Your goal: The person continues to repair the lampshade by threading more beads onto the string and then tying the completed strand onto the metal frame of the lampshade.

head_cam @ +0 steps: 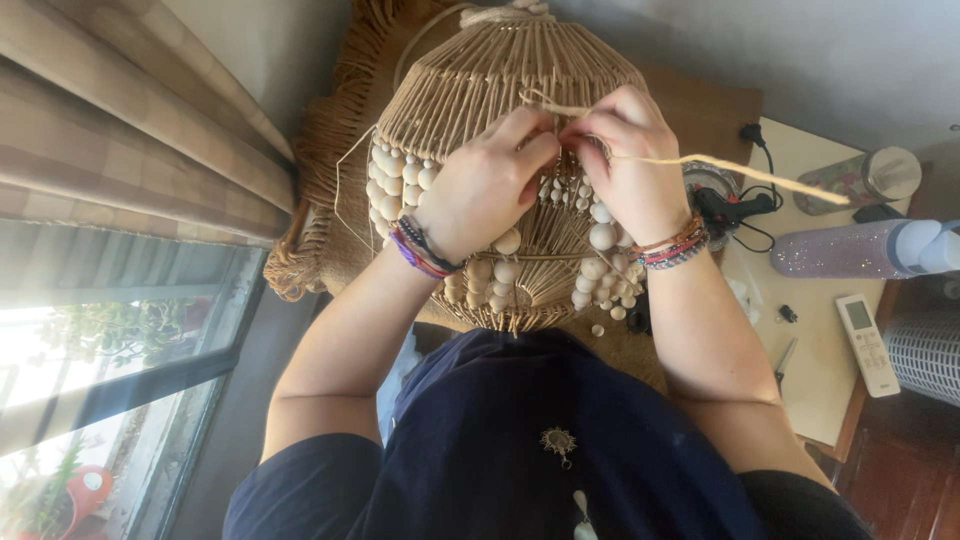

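A dome-shaped woven lampshade [470, 80] of tan cord hangs in front of me, ringed with pale wooden beads [400, 175]. My left hand [485, 185] and my right hand [630, 160] rest on its front side, fingertips meeting near the middle. Both pinch a strand of tan cord [740, 172]; its loose end runs out to the right from my right hand. Bead bracelets circle both wrists.
A fringed woven mat [320, 160] lies under the shade. To the right a light table [820, 350] carries a black glue gun [730, 208], a glittery bottle [850, 250], a white remote [867, 343] and a jar. Curtains and a window are at left.
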